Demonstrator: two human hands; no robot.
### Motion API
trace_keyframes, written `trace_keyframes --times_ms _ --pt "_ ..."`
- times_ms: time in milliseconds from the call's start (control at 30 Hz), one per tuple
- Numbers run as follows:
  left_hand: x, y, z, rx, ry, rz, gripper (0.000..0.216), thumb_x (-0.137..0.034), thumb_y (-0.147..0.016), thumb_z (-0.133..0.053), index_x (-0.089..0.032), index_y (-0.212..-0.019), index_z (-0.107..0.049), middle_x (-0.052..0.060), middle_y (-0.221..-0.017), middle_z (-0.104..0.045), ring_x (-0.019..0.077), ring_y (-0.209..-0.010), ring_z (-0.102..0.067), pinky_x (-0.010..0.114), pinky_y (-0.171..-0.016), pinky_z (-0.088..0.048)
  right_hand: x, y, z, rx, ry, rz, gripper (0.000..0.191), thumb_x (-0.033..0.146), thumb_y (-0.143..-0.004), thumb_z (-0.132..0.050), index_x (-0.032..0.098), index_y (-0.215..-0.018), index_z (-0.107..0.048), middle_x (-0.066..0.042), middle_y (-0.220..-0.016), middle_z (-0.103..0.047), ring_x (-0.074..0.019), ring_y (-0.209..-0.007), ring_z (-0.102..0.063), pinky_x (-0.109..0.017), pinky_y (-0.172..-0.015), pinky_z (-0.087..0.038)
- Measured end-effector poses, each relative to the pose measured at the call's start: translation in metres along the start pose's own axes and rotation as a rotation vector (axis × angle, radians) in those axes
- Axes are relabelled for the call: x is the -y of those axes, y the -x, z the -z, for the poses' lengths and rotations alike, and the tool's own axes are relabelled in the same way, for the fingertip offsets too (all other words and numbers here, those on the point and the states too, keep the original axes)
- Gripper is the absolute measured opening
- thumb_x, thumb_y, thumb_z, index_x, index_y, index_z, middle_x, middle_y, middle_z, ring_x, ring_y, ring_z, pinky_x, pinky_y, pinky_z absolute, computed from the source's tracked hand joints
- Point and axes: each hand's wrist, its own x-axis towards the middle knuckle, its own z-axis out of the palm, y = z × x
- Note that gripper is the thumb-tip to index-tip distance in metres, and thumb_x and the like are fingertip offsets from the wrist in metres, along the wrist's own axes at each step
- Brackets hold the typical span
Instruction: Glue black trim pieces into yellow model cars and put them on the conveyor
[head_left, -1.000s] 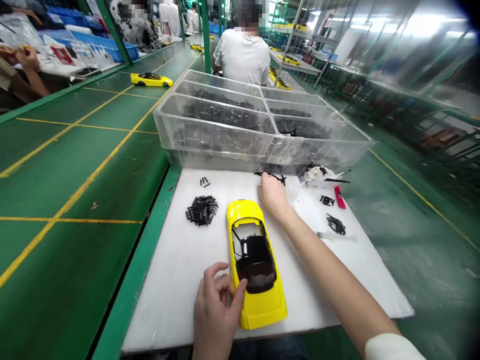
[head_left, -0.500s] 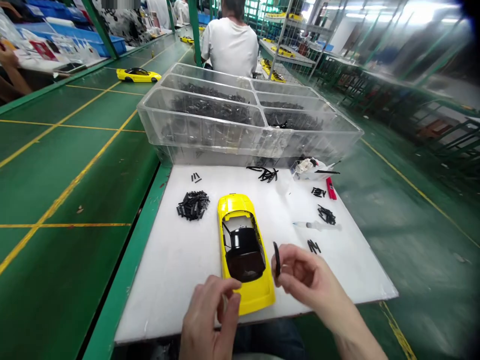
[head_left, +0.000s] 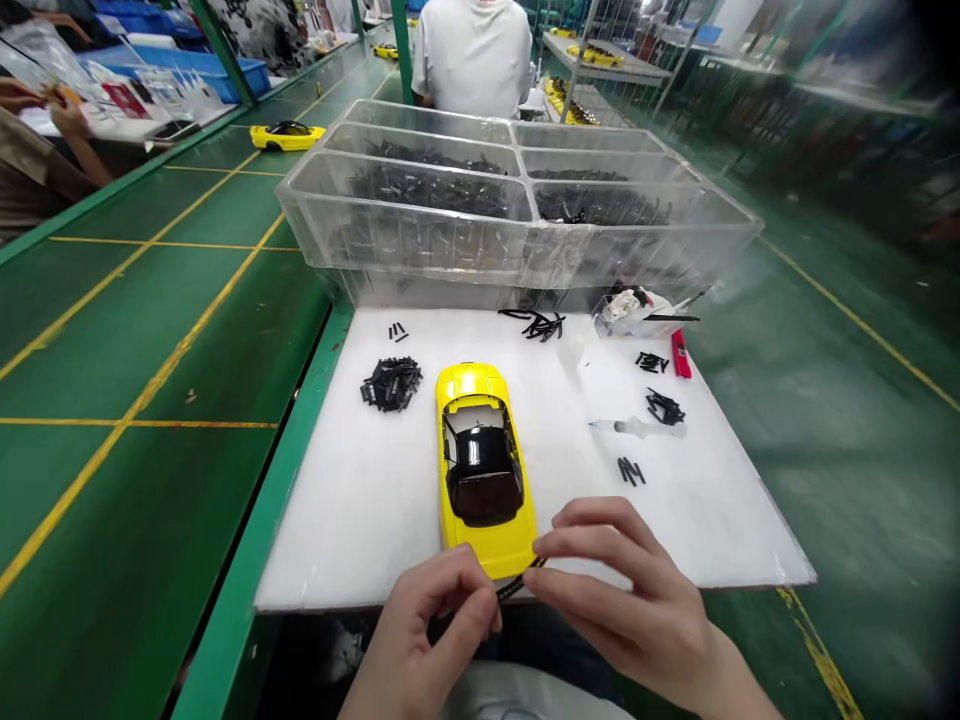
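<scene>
A yellow toy car body (head_left: 484, 468) with a dark cabin lies lengthwise on the white work board (head_left: 375, 510). Just in front of its near end, my left hand (head_left: 427, 640) and my right hand (head_left: 630, 600) pinch the two ends of a thin black strip (head_left: 517, 582) between thumb and fingers. Both hands hover at the board's front edge, close to the car's near end. A pile of small black parts (head_left: 390, 383) lies left of the car.
Clear bins (head_left: 420, 235) filled with black parts stand at the back of the board. Loose black strips (head_left: 540, 324), a red tool (head_left: 681, 354), a syringe-like tube (head_left: 637, 428) and small part clusters lie to the right. A green conveyor (head_left: 150, 300) with another yellow car (head_left: 286, 136) runs left. A person in white sits beyond the bins.
My right hand came back from the strips near the bins with a black strip. Both hands now hold it at the car's near end; the left hand left the car's side.
</scene>
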Motion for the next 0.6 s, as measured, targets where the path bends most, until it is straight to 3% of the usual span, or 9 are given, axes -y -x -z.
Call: trace_keyframes --times_ms 100,267,333,433,467,600 --pt "-0.004 -0.001 0.002 0.053 -0.031 0.050 0.047 -0.055 -0.089 -0.052 -0.018 -0.061 -0.055 0.001 -0.062 -0.052 0.0137 -0.061 -0.047 0.025 -0.059 -0.037 -0.008 -0.010 0.005 0.118 0.090 0.178 0.018 0.006 -0.089 -0.058 0.012 -0.103 -0.068 -0.008 -0.086 -0.071 -0.0188 -0.088 -0.058 -0.031 -0.076 -0.058" --pt "-0.004 -0.001 0.008 0.078 -0.083 0.046 0.046 -0.054 -0.090 -0.049 -0.019 -0.061 -0.057 0.002 -0.063 -0.056 0.0149 -0.061 -0.050 0.026 -0.058 -0.038 -0.012 -0.021 0.003 0.145 0.070 0.165 0.014 0.012 -0.091 -0.058 0.016 -0.099 -0.068 -0.007 -0.087 -0.074 -0.0182 -0.086 -0.063 -0.030 -0.075 -0.060" --pt "0.001 -0.004 0.012 -0.057 -0.195 0.039 0.041 -0.052 -0.092 -0.048 -0.021 -0.069 -0.062 0.002 -0.069 -0.061 0.0162 -0.064 -0.053 0.028 -0.060 -0.040 -0.017 -0.021 -0.001 0.163 0.046 0.131 0.015 0.010 -0.091 -0.057 0.016 -0.101 -0.067 -0.007 -0.086 -0.073 -0.0181 -0.086 -0.063 -0.032 -0.076 -0.060" --pt "0.016 -0.014 0.016 -0.416 -0.419 0.038 0.032 -0.050 -0.092 -0.048 -0.024 -0.098 -0.064 0.002 -0.082 -0.067 0.0182 -0.069 -0.055 0.031 -0.067 -0.043 -0.027 -0.019 -0.010 0.194 0.058 0.065 0.016 0.008 -0.090 -0.057 0.015 -0.102 -0.066 -0.009 -0.089 -0.072 -0.0186 -0.087 -0.061 -0.032 -0.073 -0.060" --pt "0.021 -0.019 0.015 -0.482 -0.466 0.033 0.032 -0.050 -0.092 -0.049 -0.024 -0.107 -0.061 0.001 -0.084 -0.067 0.0184 -0.070 -0.056 0.033 -0.070 -0.043 -0.030 -0.018 -0.013 0.203 0.076 0.056 0.016 0.007 -0.089 -0.058 0.015 -0.101 -0.065 -0.010 -0.089 -0.071 -0.0190 -0.087 -0.061 -0.032 -0.072 -0.060" --pt "0.033 -0.032 0.008 -0.481 -0.498 -0.012 0.034 -0.044 -0.091 -0.050 -0.023 -0.117 -0.050 -0.006 -0.067 -0.057 0.0159 -0.062 -0.051 0.035 -0.078 -0.040 -0.036 -0.017 -0.023 0.204 0.193 0.095 0.015 0.004 -0.087 -0.058 0.012 -0.097 -0.066 -0.011 -0.088 -0.071 -0.0211 -0.087 -0.061 -0.032 -0.071 -0.060"
